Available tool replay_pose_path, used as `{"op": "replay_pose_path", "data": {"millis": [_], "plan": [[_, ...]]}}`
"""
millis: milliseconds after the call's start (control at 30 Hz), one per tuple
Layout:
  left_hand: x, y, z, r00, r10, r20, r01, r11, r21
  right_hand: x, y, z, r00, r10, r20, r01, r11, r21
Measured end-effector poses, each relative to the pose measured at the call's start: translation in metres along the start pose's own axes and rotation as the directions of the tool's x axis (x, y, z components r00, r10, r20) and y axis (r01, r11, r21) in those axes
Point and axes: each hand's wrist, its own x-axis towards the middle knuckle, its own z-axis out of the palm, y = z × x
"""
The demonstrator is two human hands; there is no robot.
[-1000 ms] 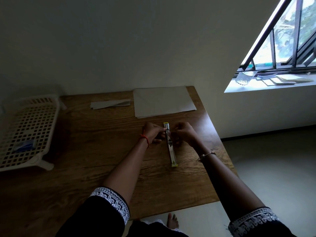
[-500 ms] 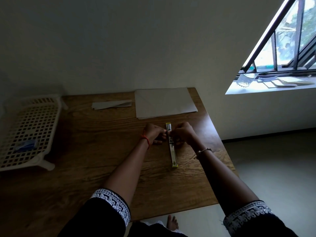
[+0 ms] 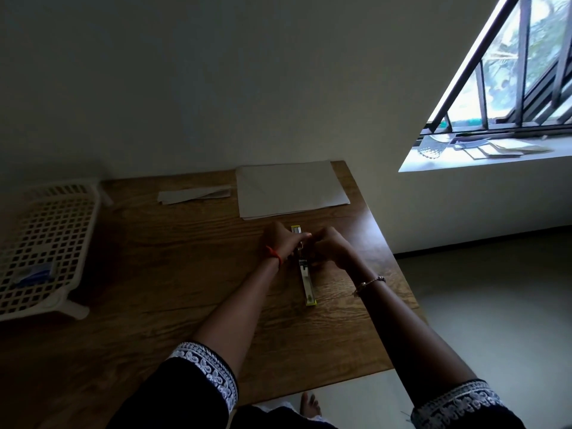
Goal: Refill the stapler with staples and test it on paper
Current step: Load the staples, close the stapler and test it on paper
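Note:
A yellow and metal stapler (image 3: 307, 281) lies swung fully open in a long flat line on the wooden table (image 3: 173, 274). My left hand (image 3: 283, 239) grips its middle from the left. My right hand (image 3: 331, 247) pinches the same spot from the right, fingers closed over the hinge area. Whether staples sit between my fingers is hidden. A stack of white paper (image 3: 291, 188) lies beyond the stapler by the wall. A small blue box (image 3: 35, 272) rests in the white lattice tray (image 3: 46, 230) at the left.
A folded strip of paper (image 3: 193, 196) lies left of the paper stack. The table's right edge runs close to my right arm, with floor beyond. A window sill (image 3: 483, 153) with papers is at the upper right.
Both hands stay on the stapler's middle. My left fingers have shifted slightly over the far half. The stapler has not moved on the table.

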Motion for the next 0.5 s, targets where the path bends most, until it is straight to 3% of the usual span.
{"op": "replay_pose_path", "data": {"millis": [100, 267, 400, 500], "plan": [[-0.002, 0.005, 0.007, 0.998, 0.023, -0.052, -0.017, 0.993, 0.116, -0.003, 0.002, 0.000, 1.000, -0.023, 0.015, 0.022, 0.999, 0.023], [-0.002, 0.003, 0.003, 0.997, 0.042, -0.066, -0.037, 0.997, 0.069, -0.013, 0.007, -0.001, 0.993, -0.108, 0.044, 0.101, 0.985, 0.143], [0.000, 0.001, -0.001, 0.993, 0.122, 0.000, -0.122, 0.989, -0.082, -0.017, 0.012, 0.000, 0.985, -0.159, 0.062, 0.140, 0.961, 0.238], [-0.001, -0.001, -0.010, 0.992, 0.111, 0.053, -0.094, 0.960, -0.264, -0.019, 0.015, -0.002, 0.976, -0.166, 0.139, 0.106, 0.926, 0.362]]}}
